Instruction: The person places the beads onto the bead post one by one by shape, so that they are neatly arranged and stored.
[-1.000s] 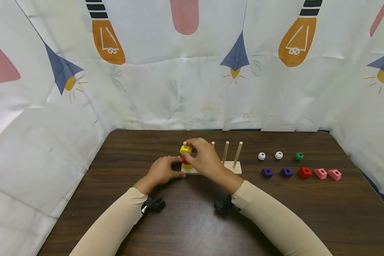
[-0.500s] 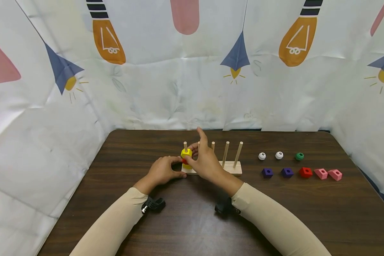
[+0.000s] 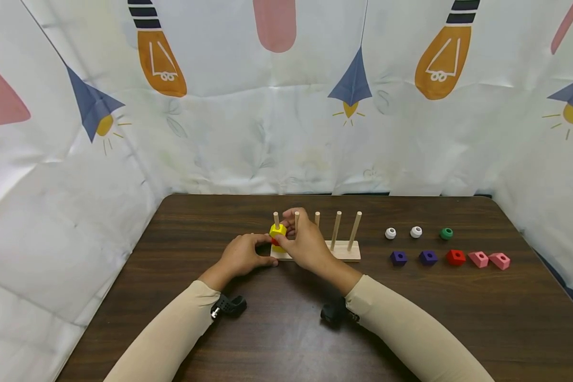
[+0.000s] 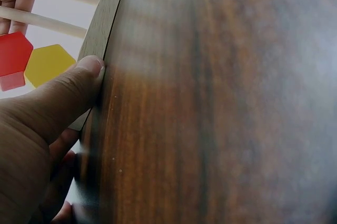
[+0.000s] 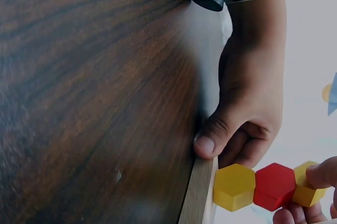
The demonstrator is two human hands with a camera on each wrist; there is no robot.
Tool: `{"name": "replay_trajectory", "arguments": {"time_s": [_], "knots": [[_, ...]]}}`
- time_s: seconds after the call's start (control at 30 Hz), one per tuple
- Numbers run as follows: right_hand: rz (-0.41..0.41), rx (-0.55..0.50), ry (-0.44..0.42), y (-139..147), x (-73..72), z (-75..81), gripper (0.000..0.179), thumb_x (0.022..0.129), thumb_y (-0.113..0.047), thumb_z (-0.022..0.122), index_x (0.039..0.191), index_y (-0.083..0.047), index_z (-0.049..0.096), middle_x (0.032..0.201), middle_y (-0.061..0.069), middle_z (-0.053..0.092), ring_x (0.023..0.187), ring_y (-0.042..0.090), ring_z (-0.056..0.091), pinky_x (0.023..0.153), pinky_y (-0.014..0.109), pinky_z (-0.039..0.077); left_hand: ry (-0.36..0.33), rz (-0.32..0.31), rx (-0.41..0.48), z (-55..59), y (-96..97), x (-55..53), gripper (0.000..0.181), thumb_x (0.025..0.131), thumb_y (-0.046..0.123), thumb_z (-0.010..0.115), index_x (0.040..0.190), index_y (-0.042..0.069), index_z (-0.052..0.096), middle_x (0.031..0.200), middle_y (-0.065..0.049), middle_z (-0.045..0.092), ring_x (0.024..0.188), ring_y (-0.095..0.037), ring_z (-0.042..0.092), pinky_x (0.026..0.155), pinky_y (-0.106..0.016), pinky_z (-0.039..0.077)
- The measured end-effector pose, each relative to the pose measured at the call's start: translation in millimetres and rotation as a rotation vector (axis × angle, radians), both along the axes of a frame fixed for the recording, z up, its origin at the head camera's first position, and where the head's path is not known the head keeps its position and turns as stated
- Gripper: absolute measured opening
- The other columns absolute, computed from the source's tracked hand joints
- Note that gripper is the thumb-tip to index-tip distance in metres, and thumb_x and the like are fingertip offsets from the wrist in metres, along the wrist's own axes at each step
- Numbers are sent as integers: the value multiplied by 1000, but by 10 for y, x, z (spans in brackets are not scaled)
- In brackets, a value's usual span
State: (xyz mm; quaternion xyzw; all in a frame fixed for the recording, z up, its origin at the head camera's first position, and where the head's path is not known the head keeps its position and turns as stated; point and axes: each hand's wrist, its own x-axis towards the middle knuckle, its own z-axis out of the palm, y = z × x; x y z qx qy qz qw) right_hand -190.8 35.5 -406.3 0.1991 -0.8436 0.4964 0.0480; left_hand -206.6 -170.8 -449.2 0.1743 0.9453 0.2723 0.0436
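Observation:
My left hand (image 3: 241, 254) grips the left end of a pale wooden peg base (image 3: 346, 252), thumb along its front edge in the left wrist view. On the leftmost peg, a lower yellow hexagonal bead (image 5: 234, 187) sits against the base, with a red hexagonal bead (image 5: 274, 186) on top of it. My right hand (image 3: 310, 246) pinches an upper yellow hexagonal bead (image 3: 278, 230) threaded on that same peg, its thumb on the near side and fingers behind. The peg's tip (image 3: 276, 216) pokes out above. Right of the hand, the bare pegs (image 3: 336, 231) rise.
On the table's right side lie two white round beads (image 3: 416, 232) and a green one (image 3: 446, 233). In front of them are purple cubes (image 3: 428, 258), a red bead (image 3: 456, 258) and pink beads (image 3: 498, 260). A printed curtain (image 3: 286, 132) hangs behind the table.
The upper yellow bead has come down the peg toward the red one. My right hand's index finger left the top, rose, then lowered behind the pegs. My left hand stayed put.

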Motion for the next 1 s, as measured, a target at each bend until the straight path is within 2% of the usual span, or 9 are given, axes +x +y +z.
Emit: {"name": "replay_trajectory", "arguments": {"time_s": [0.1,0.23,0.37,0.5,0.63,0.73,0.83,1.0], "knots": [[-16,-4,-5,-6,13,-3,50,91,-4,78,130,-2,47,108,7,66,93,20,67,85,32,56,0,0,1,-3,-3,1,64,78,47,89,132,16,72,132,-8,68,124,-31,61,101,-54,48],[-21,1,-14,-4,28,-31,55,92,-6,77,135,-2,44,112,8,68,96,22,69,87,34,56,-7,0,2,-8,-6,1,65,79,47,88,132,14,71,133,-8,67,125,-31,61,101,-54,47],[-28,31,-19,25,64,-53,66,92,-10,77,144,-3,38,125,11,68,107,27,69,89,40,55,-9,-1,0,-11,-7,-3,65,79,48,88,132,14,71,133,-8,67,125,-31,60,102,-54,47],[-17,82,-15,100,124,-57,71,93,-15,77,149,-3,35,143,15,58,123,33,62,92,48,53,-3,-3,-4,-9,-5,-8,66,79,48,88,132,14,71,134,-9,67,125,-32,60,102,-54,47],[25,143,-49,234,212,-50,74,95,-17,73,155,-3,31,145,21,55,124,35,61,101,50,50,-3,5,-9,-13,-3,-4,67,78,48,89,132,14,71,134,-10,66,125,-32,60,102,-53,47],[70,176,-58,358,265,-53,73,96,-16,72,155,-2,31,143,23,57,120,35,65,99,47,52,-3,9,-10,-9,2,-2,67,77,48,89,132,14,71,135,-10,66,125,-32,60,102,-53,47],[125,195,-27,500,294,-56,67,97,-13,70,153,-1,34,140,22,59,114,35,68,95,45,54,-8,9,-14,1,8,-2,67,78,47,89,132,12,71,135,-10,66,125,-32,60,102,-53,47],[194,218,4,752,283,-90,55,98,-11,69,147,-1,45,136,18,64,112,32,69,94,43,55,-21,17,-26,8,15,-2,67,78,47,89,133,13,70,135,-10,66,126,-33,60,103,-54,45]]}}
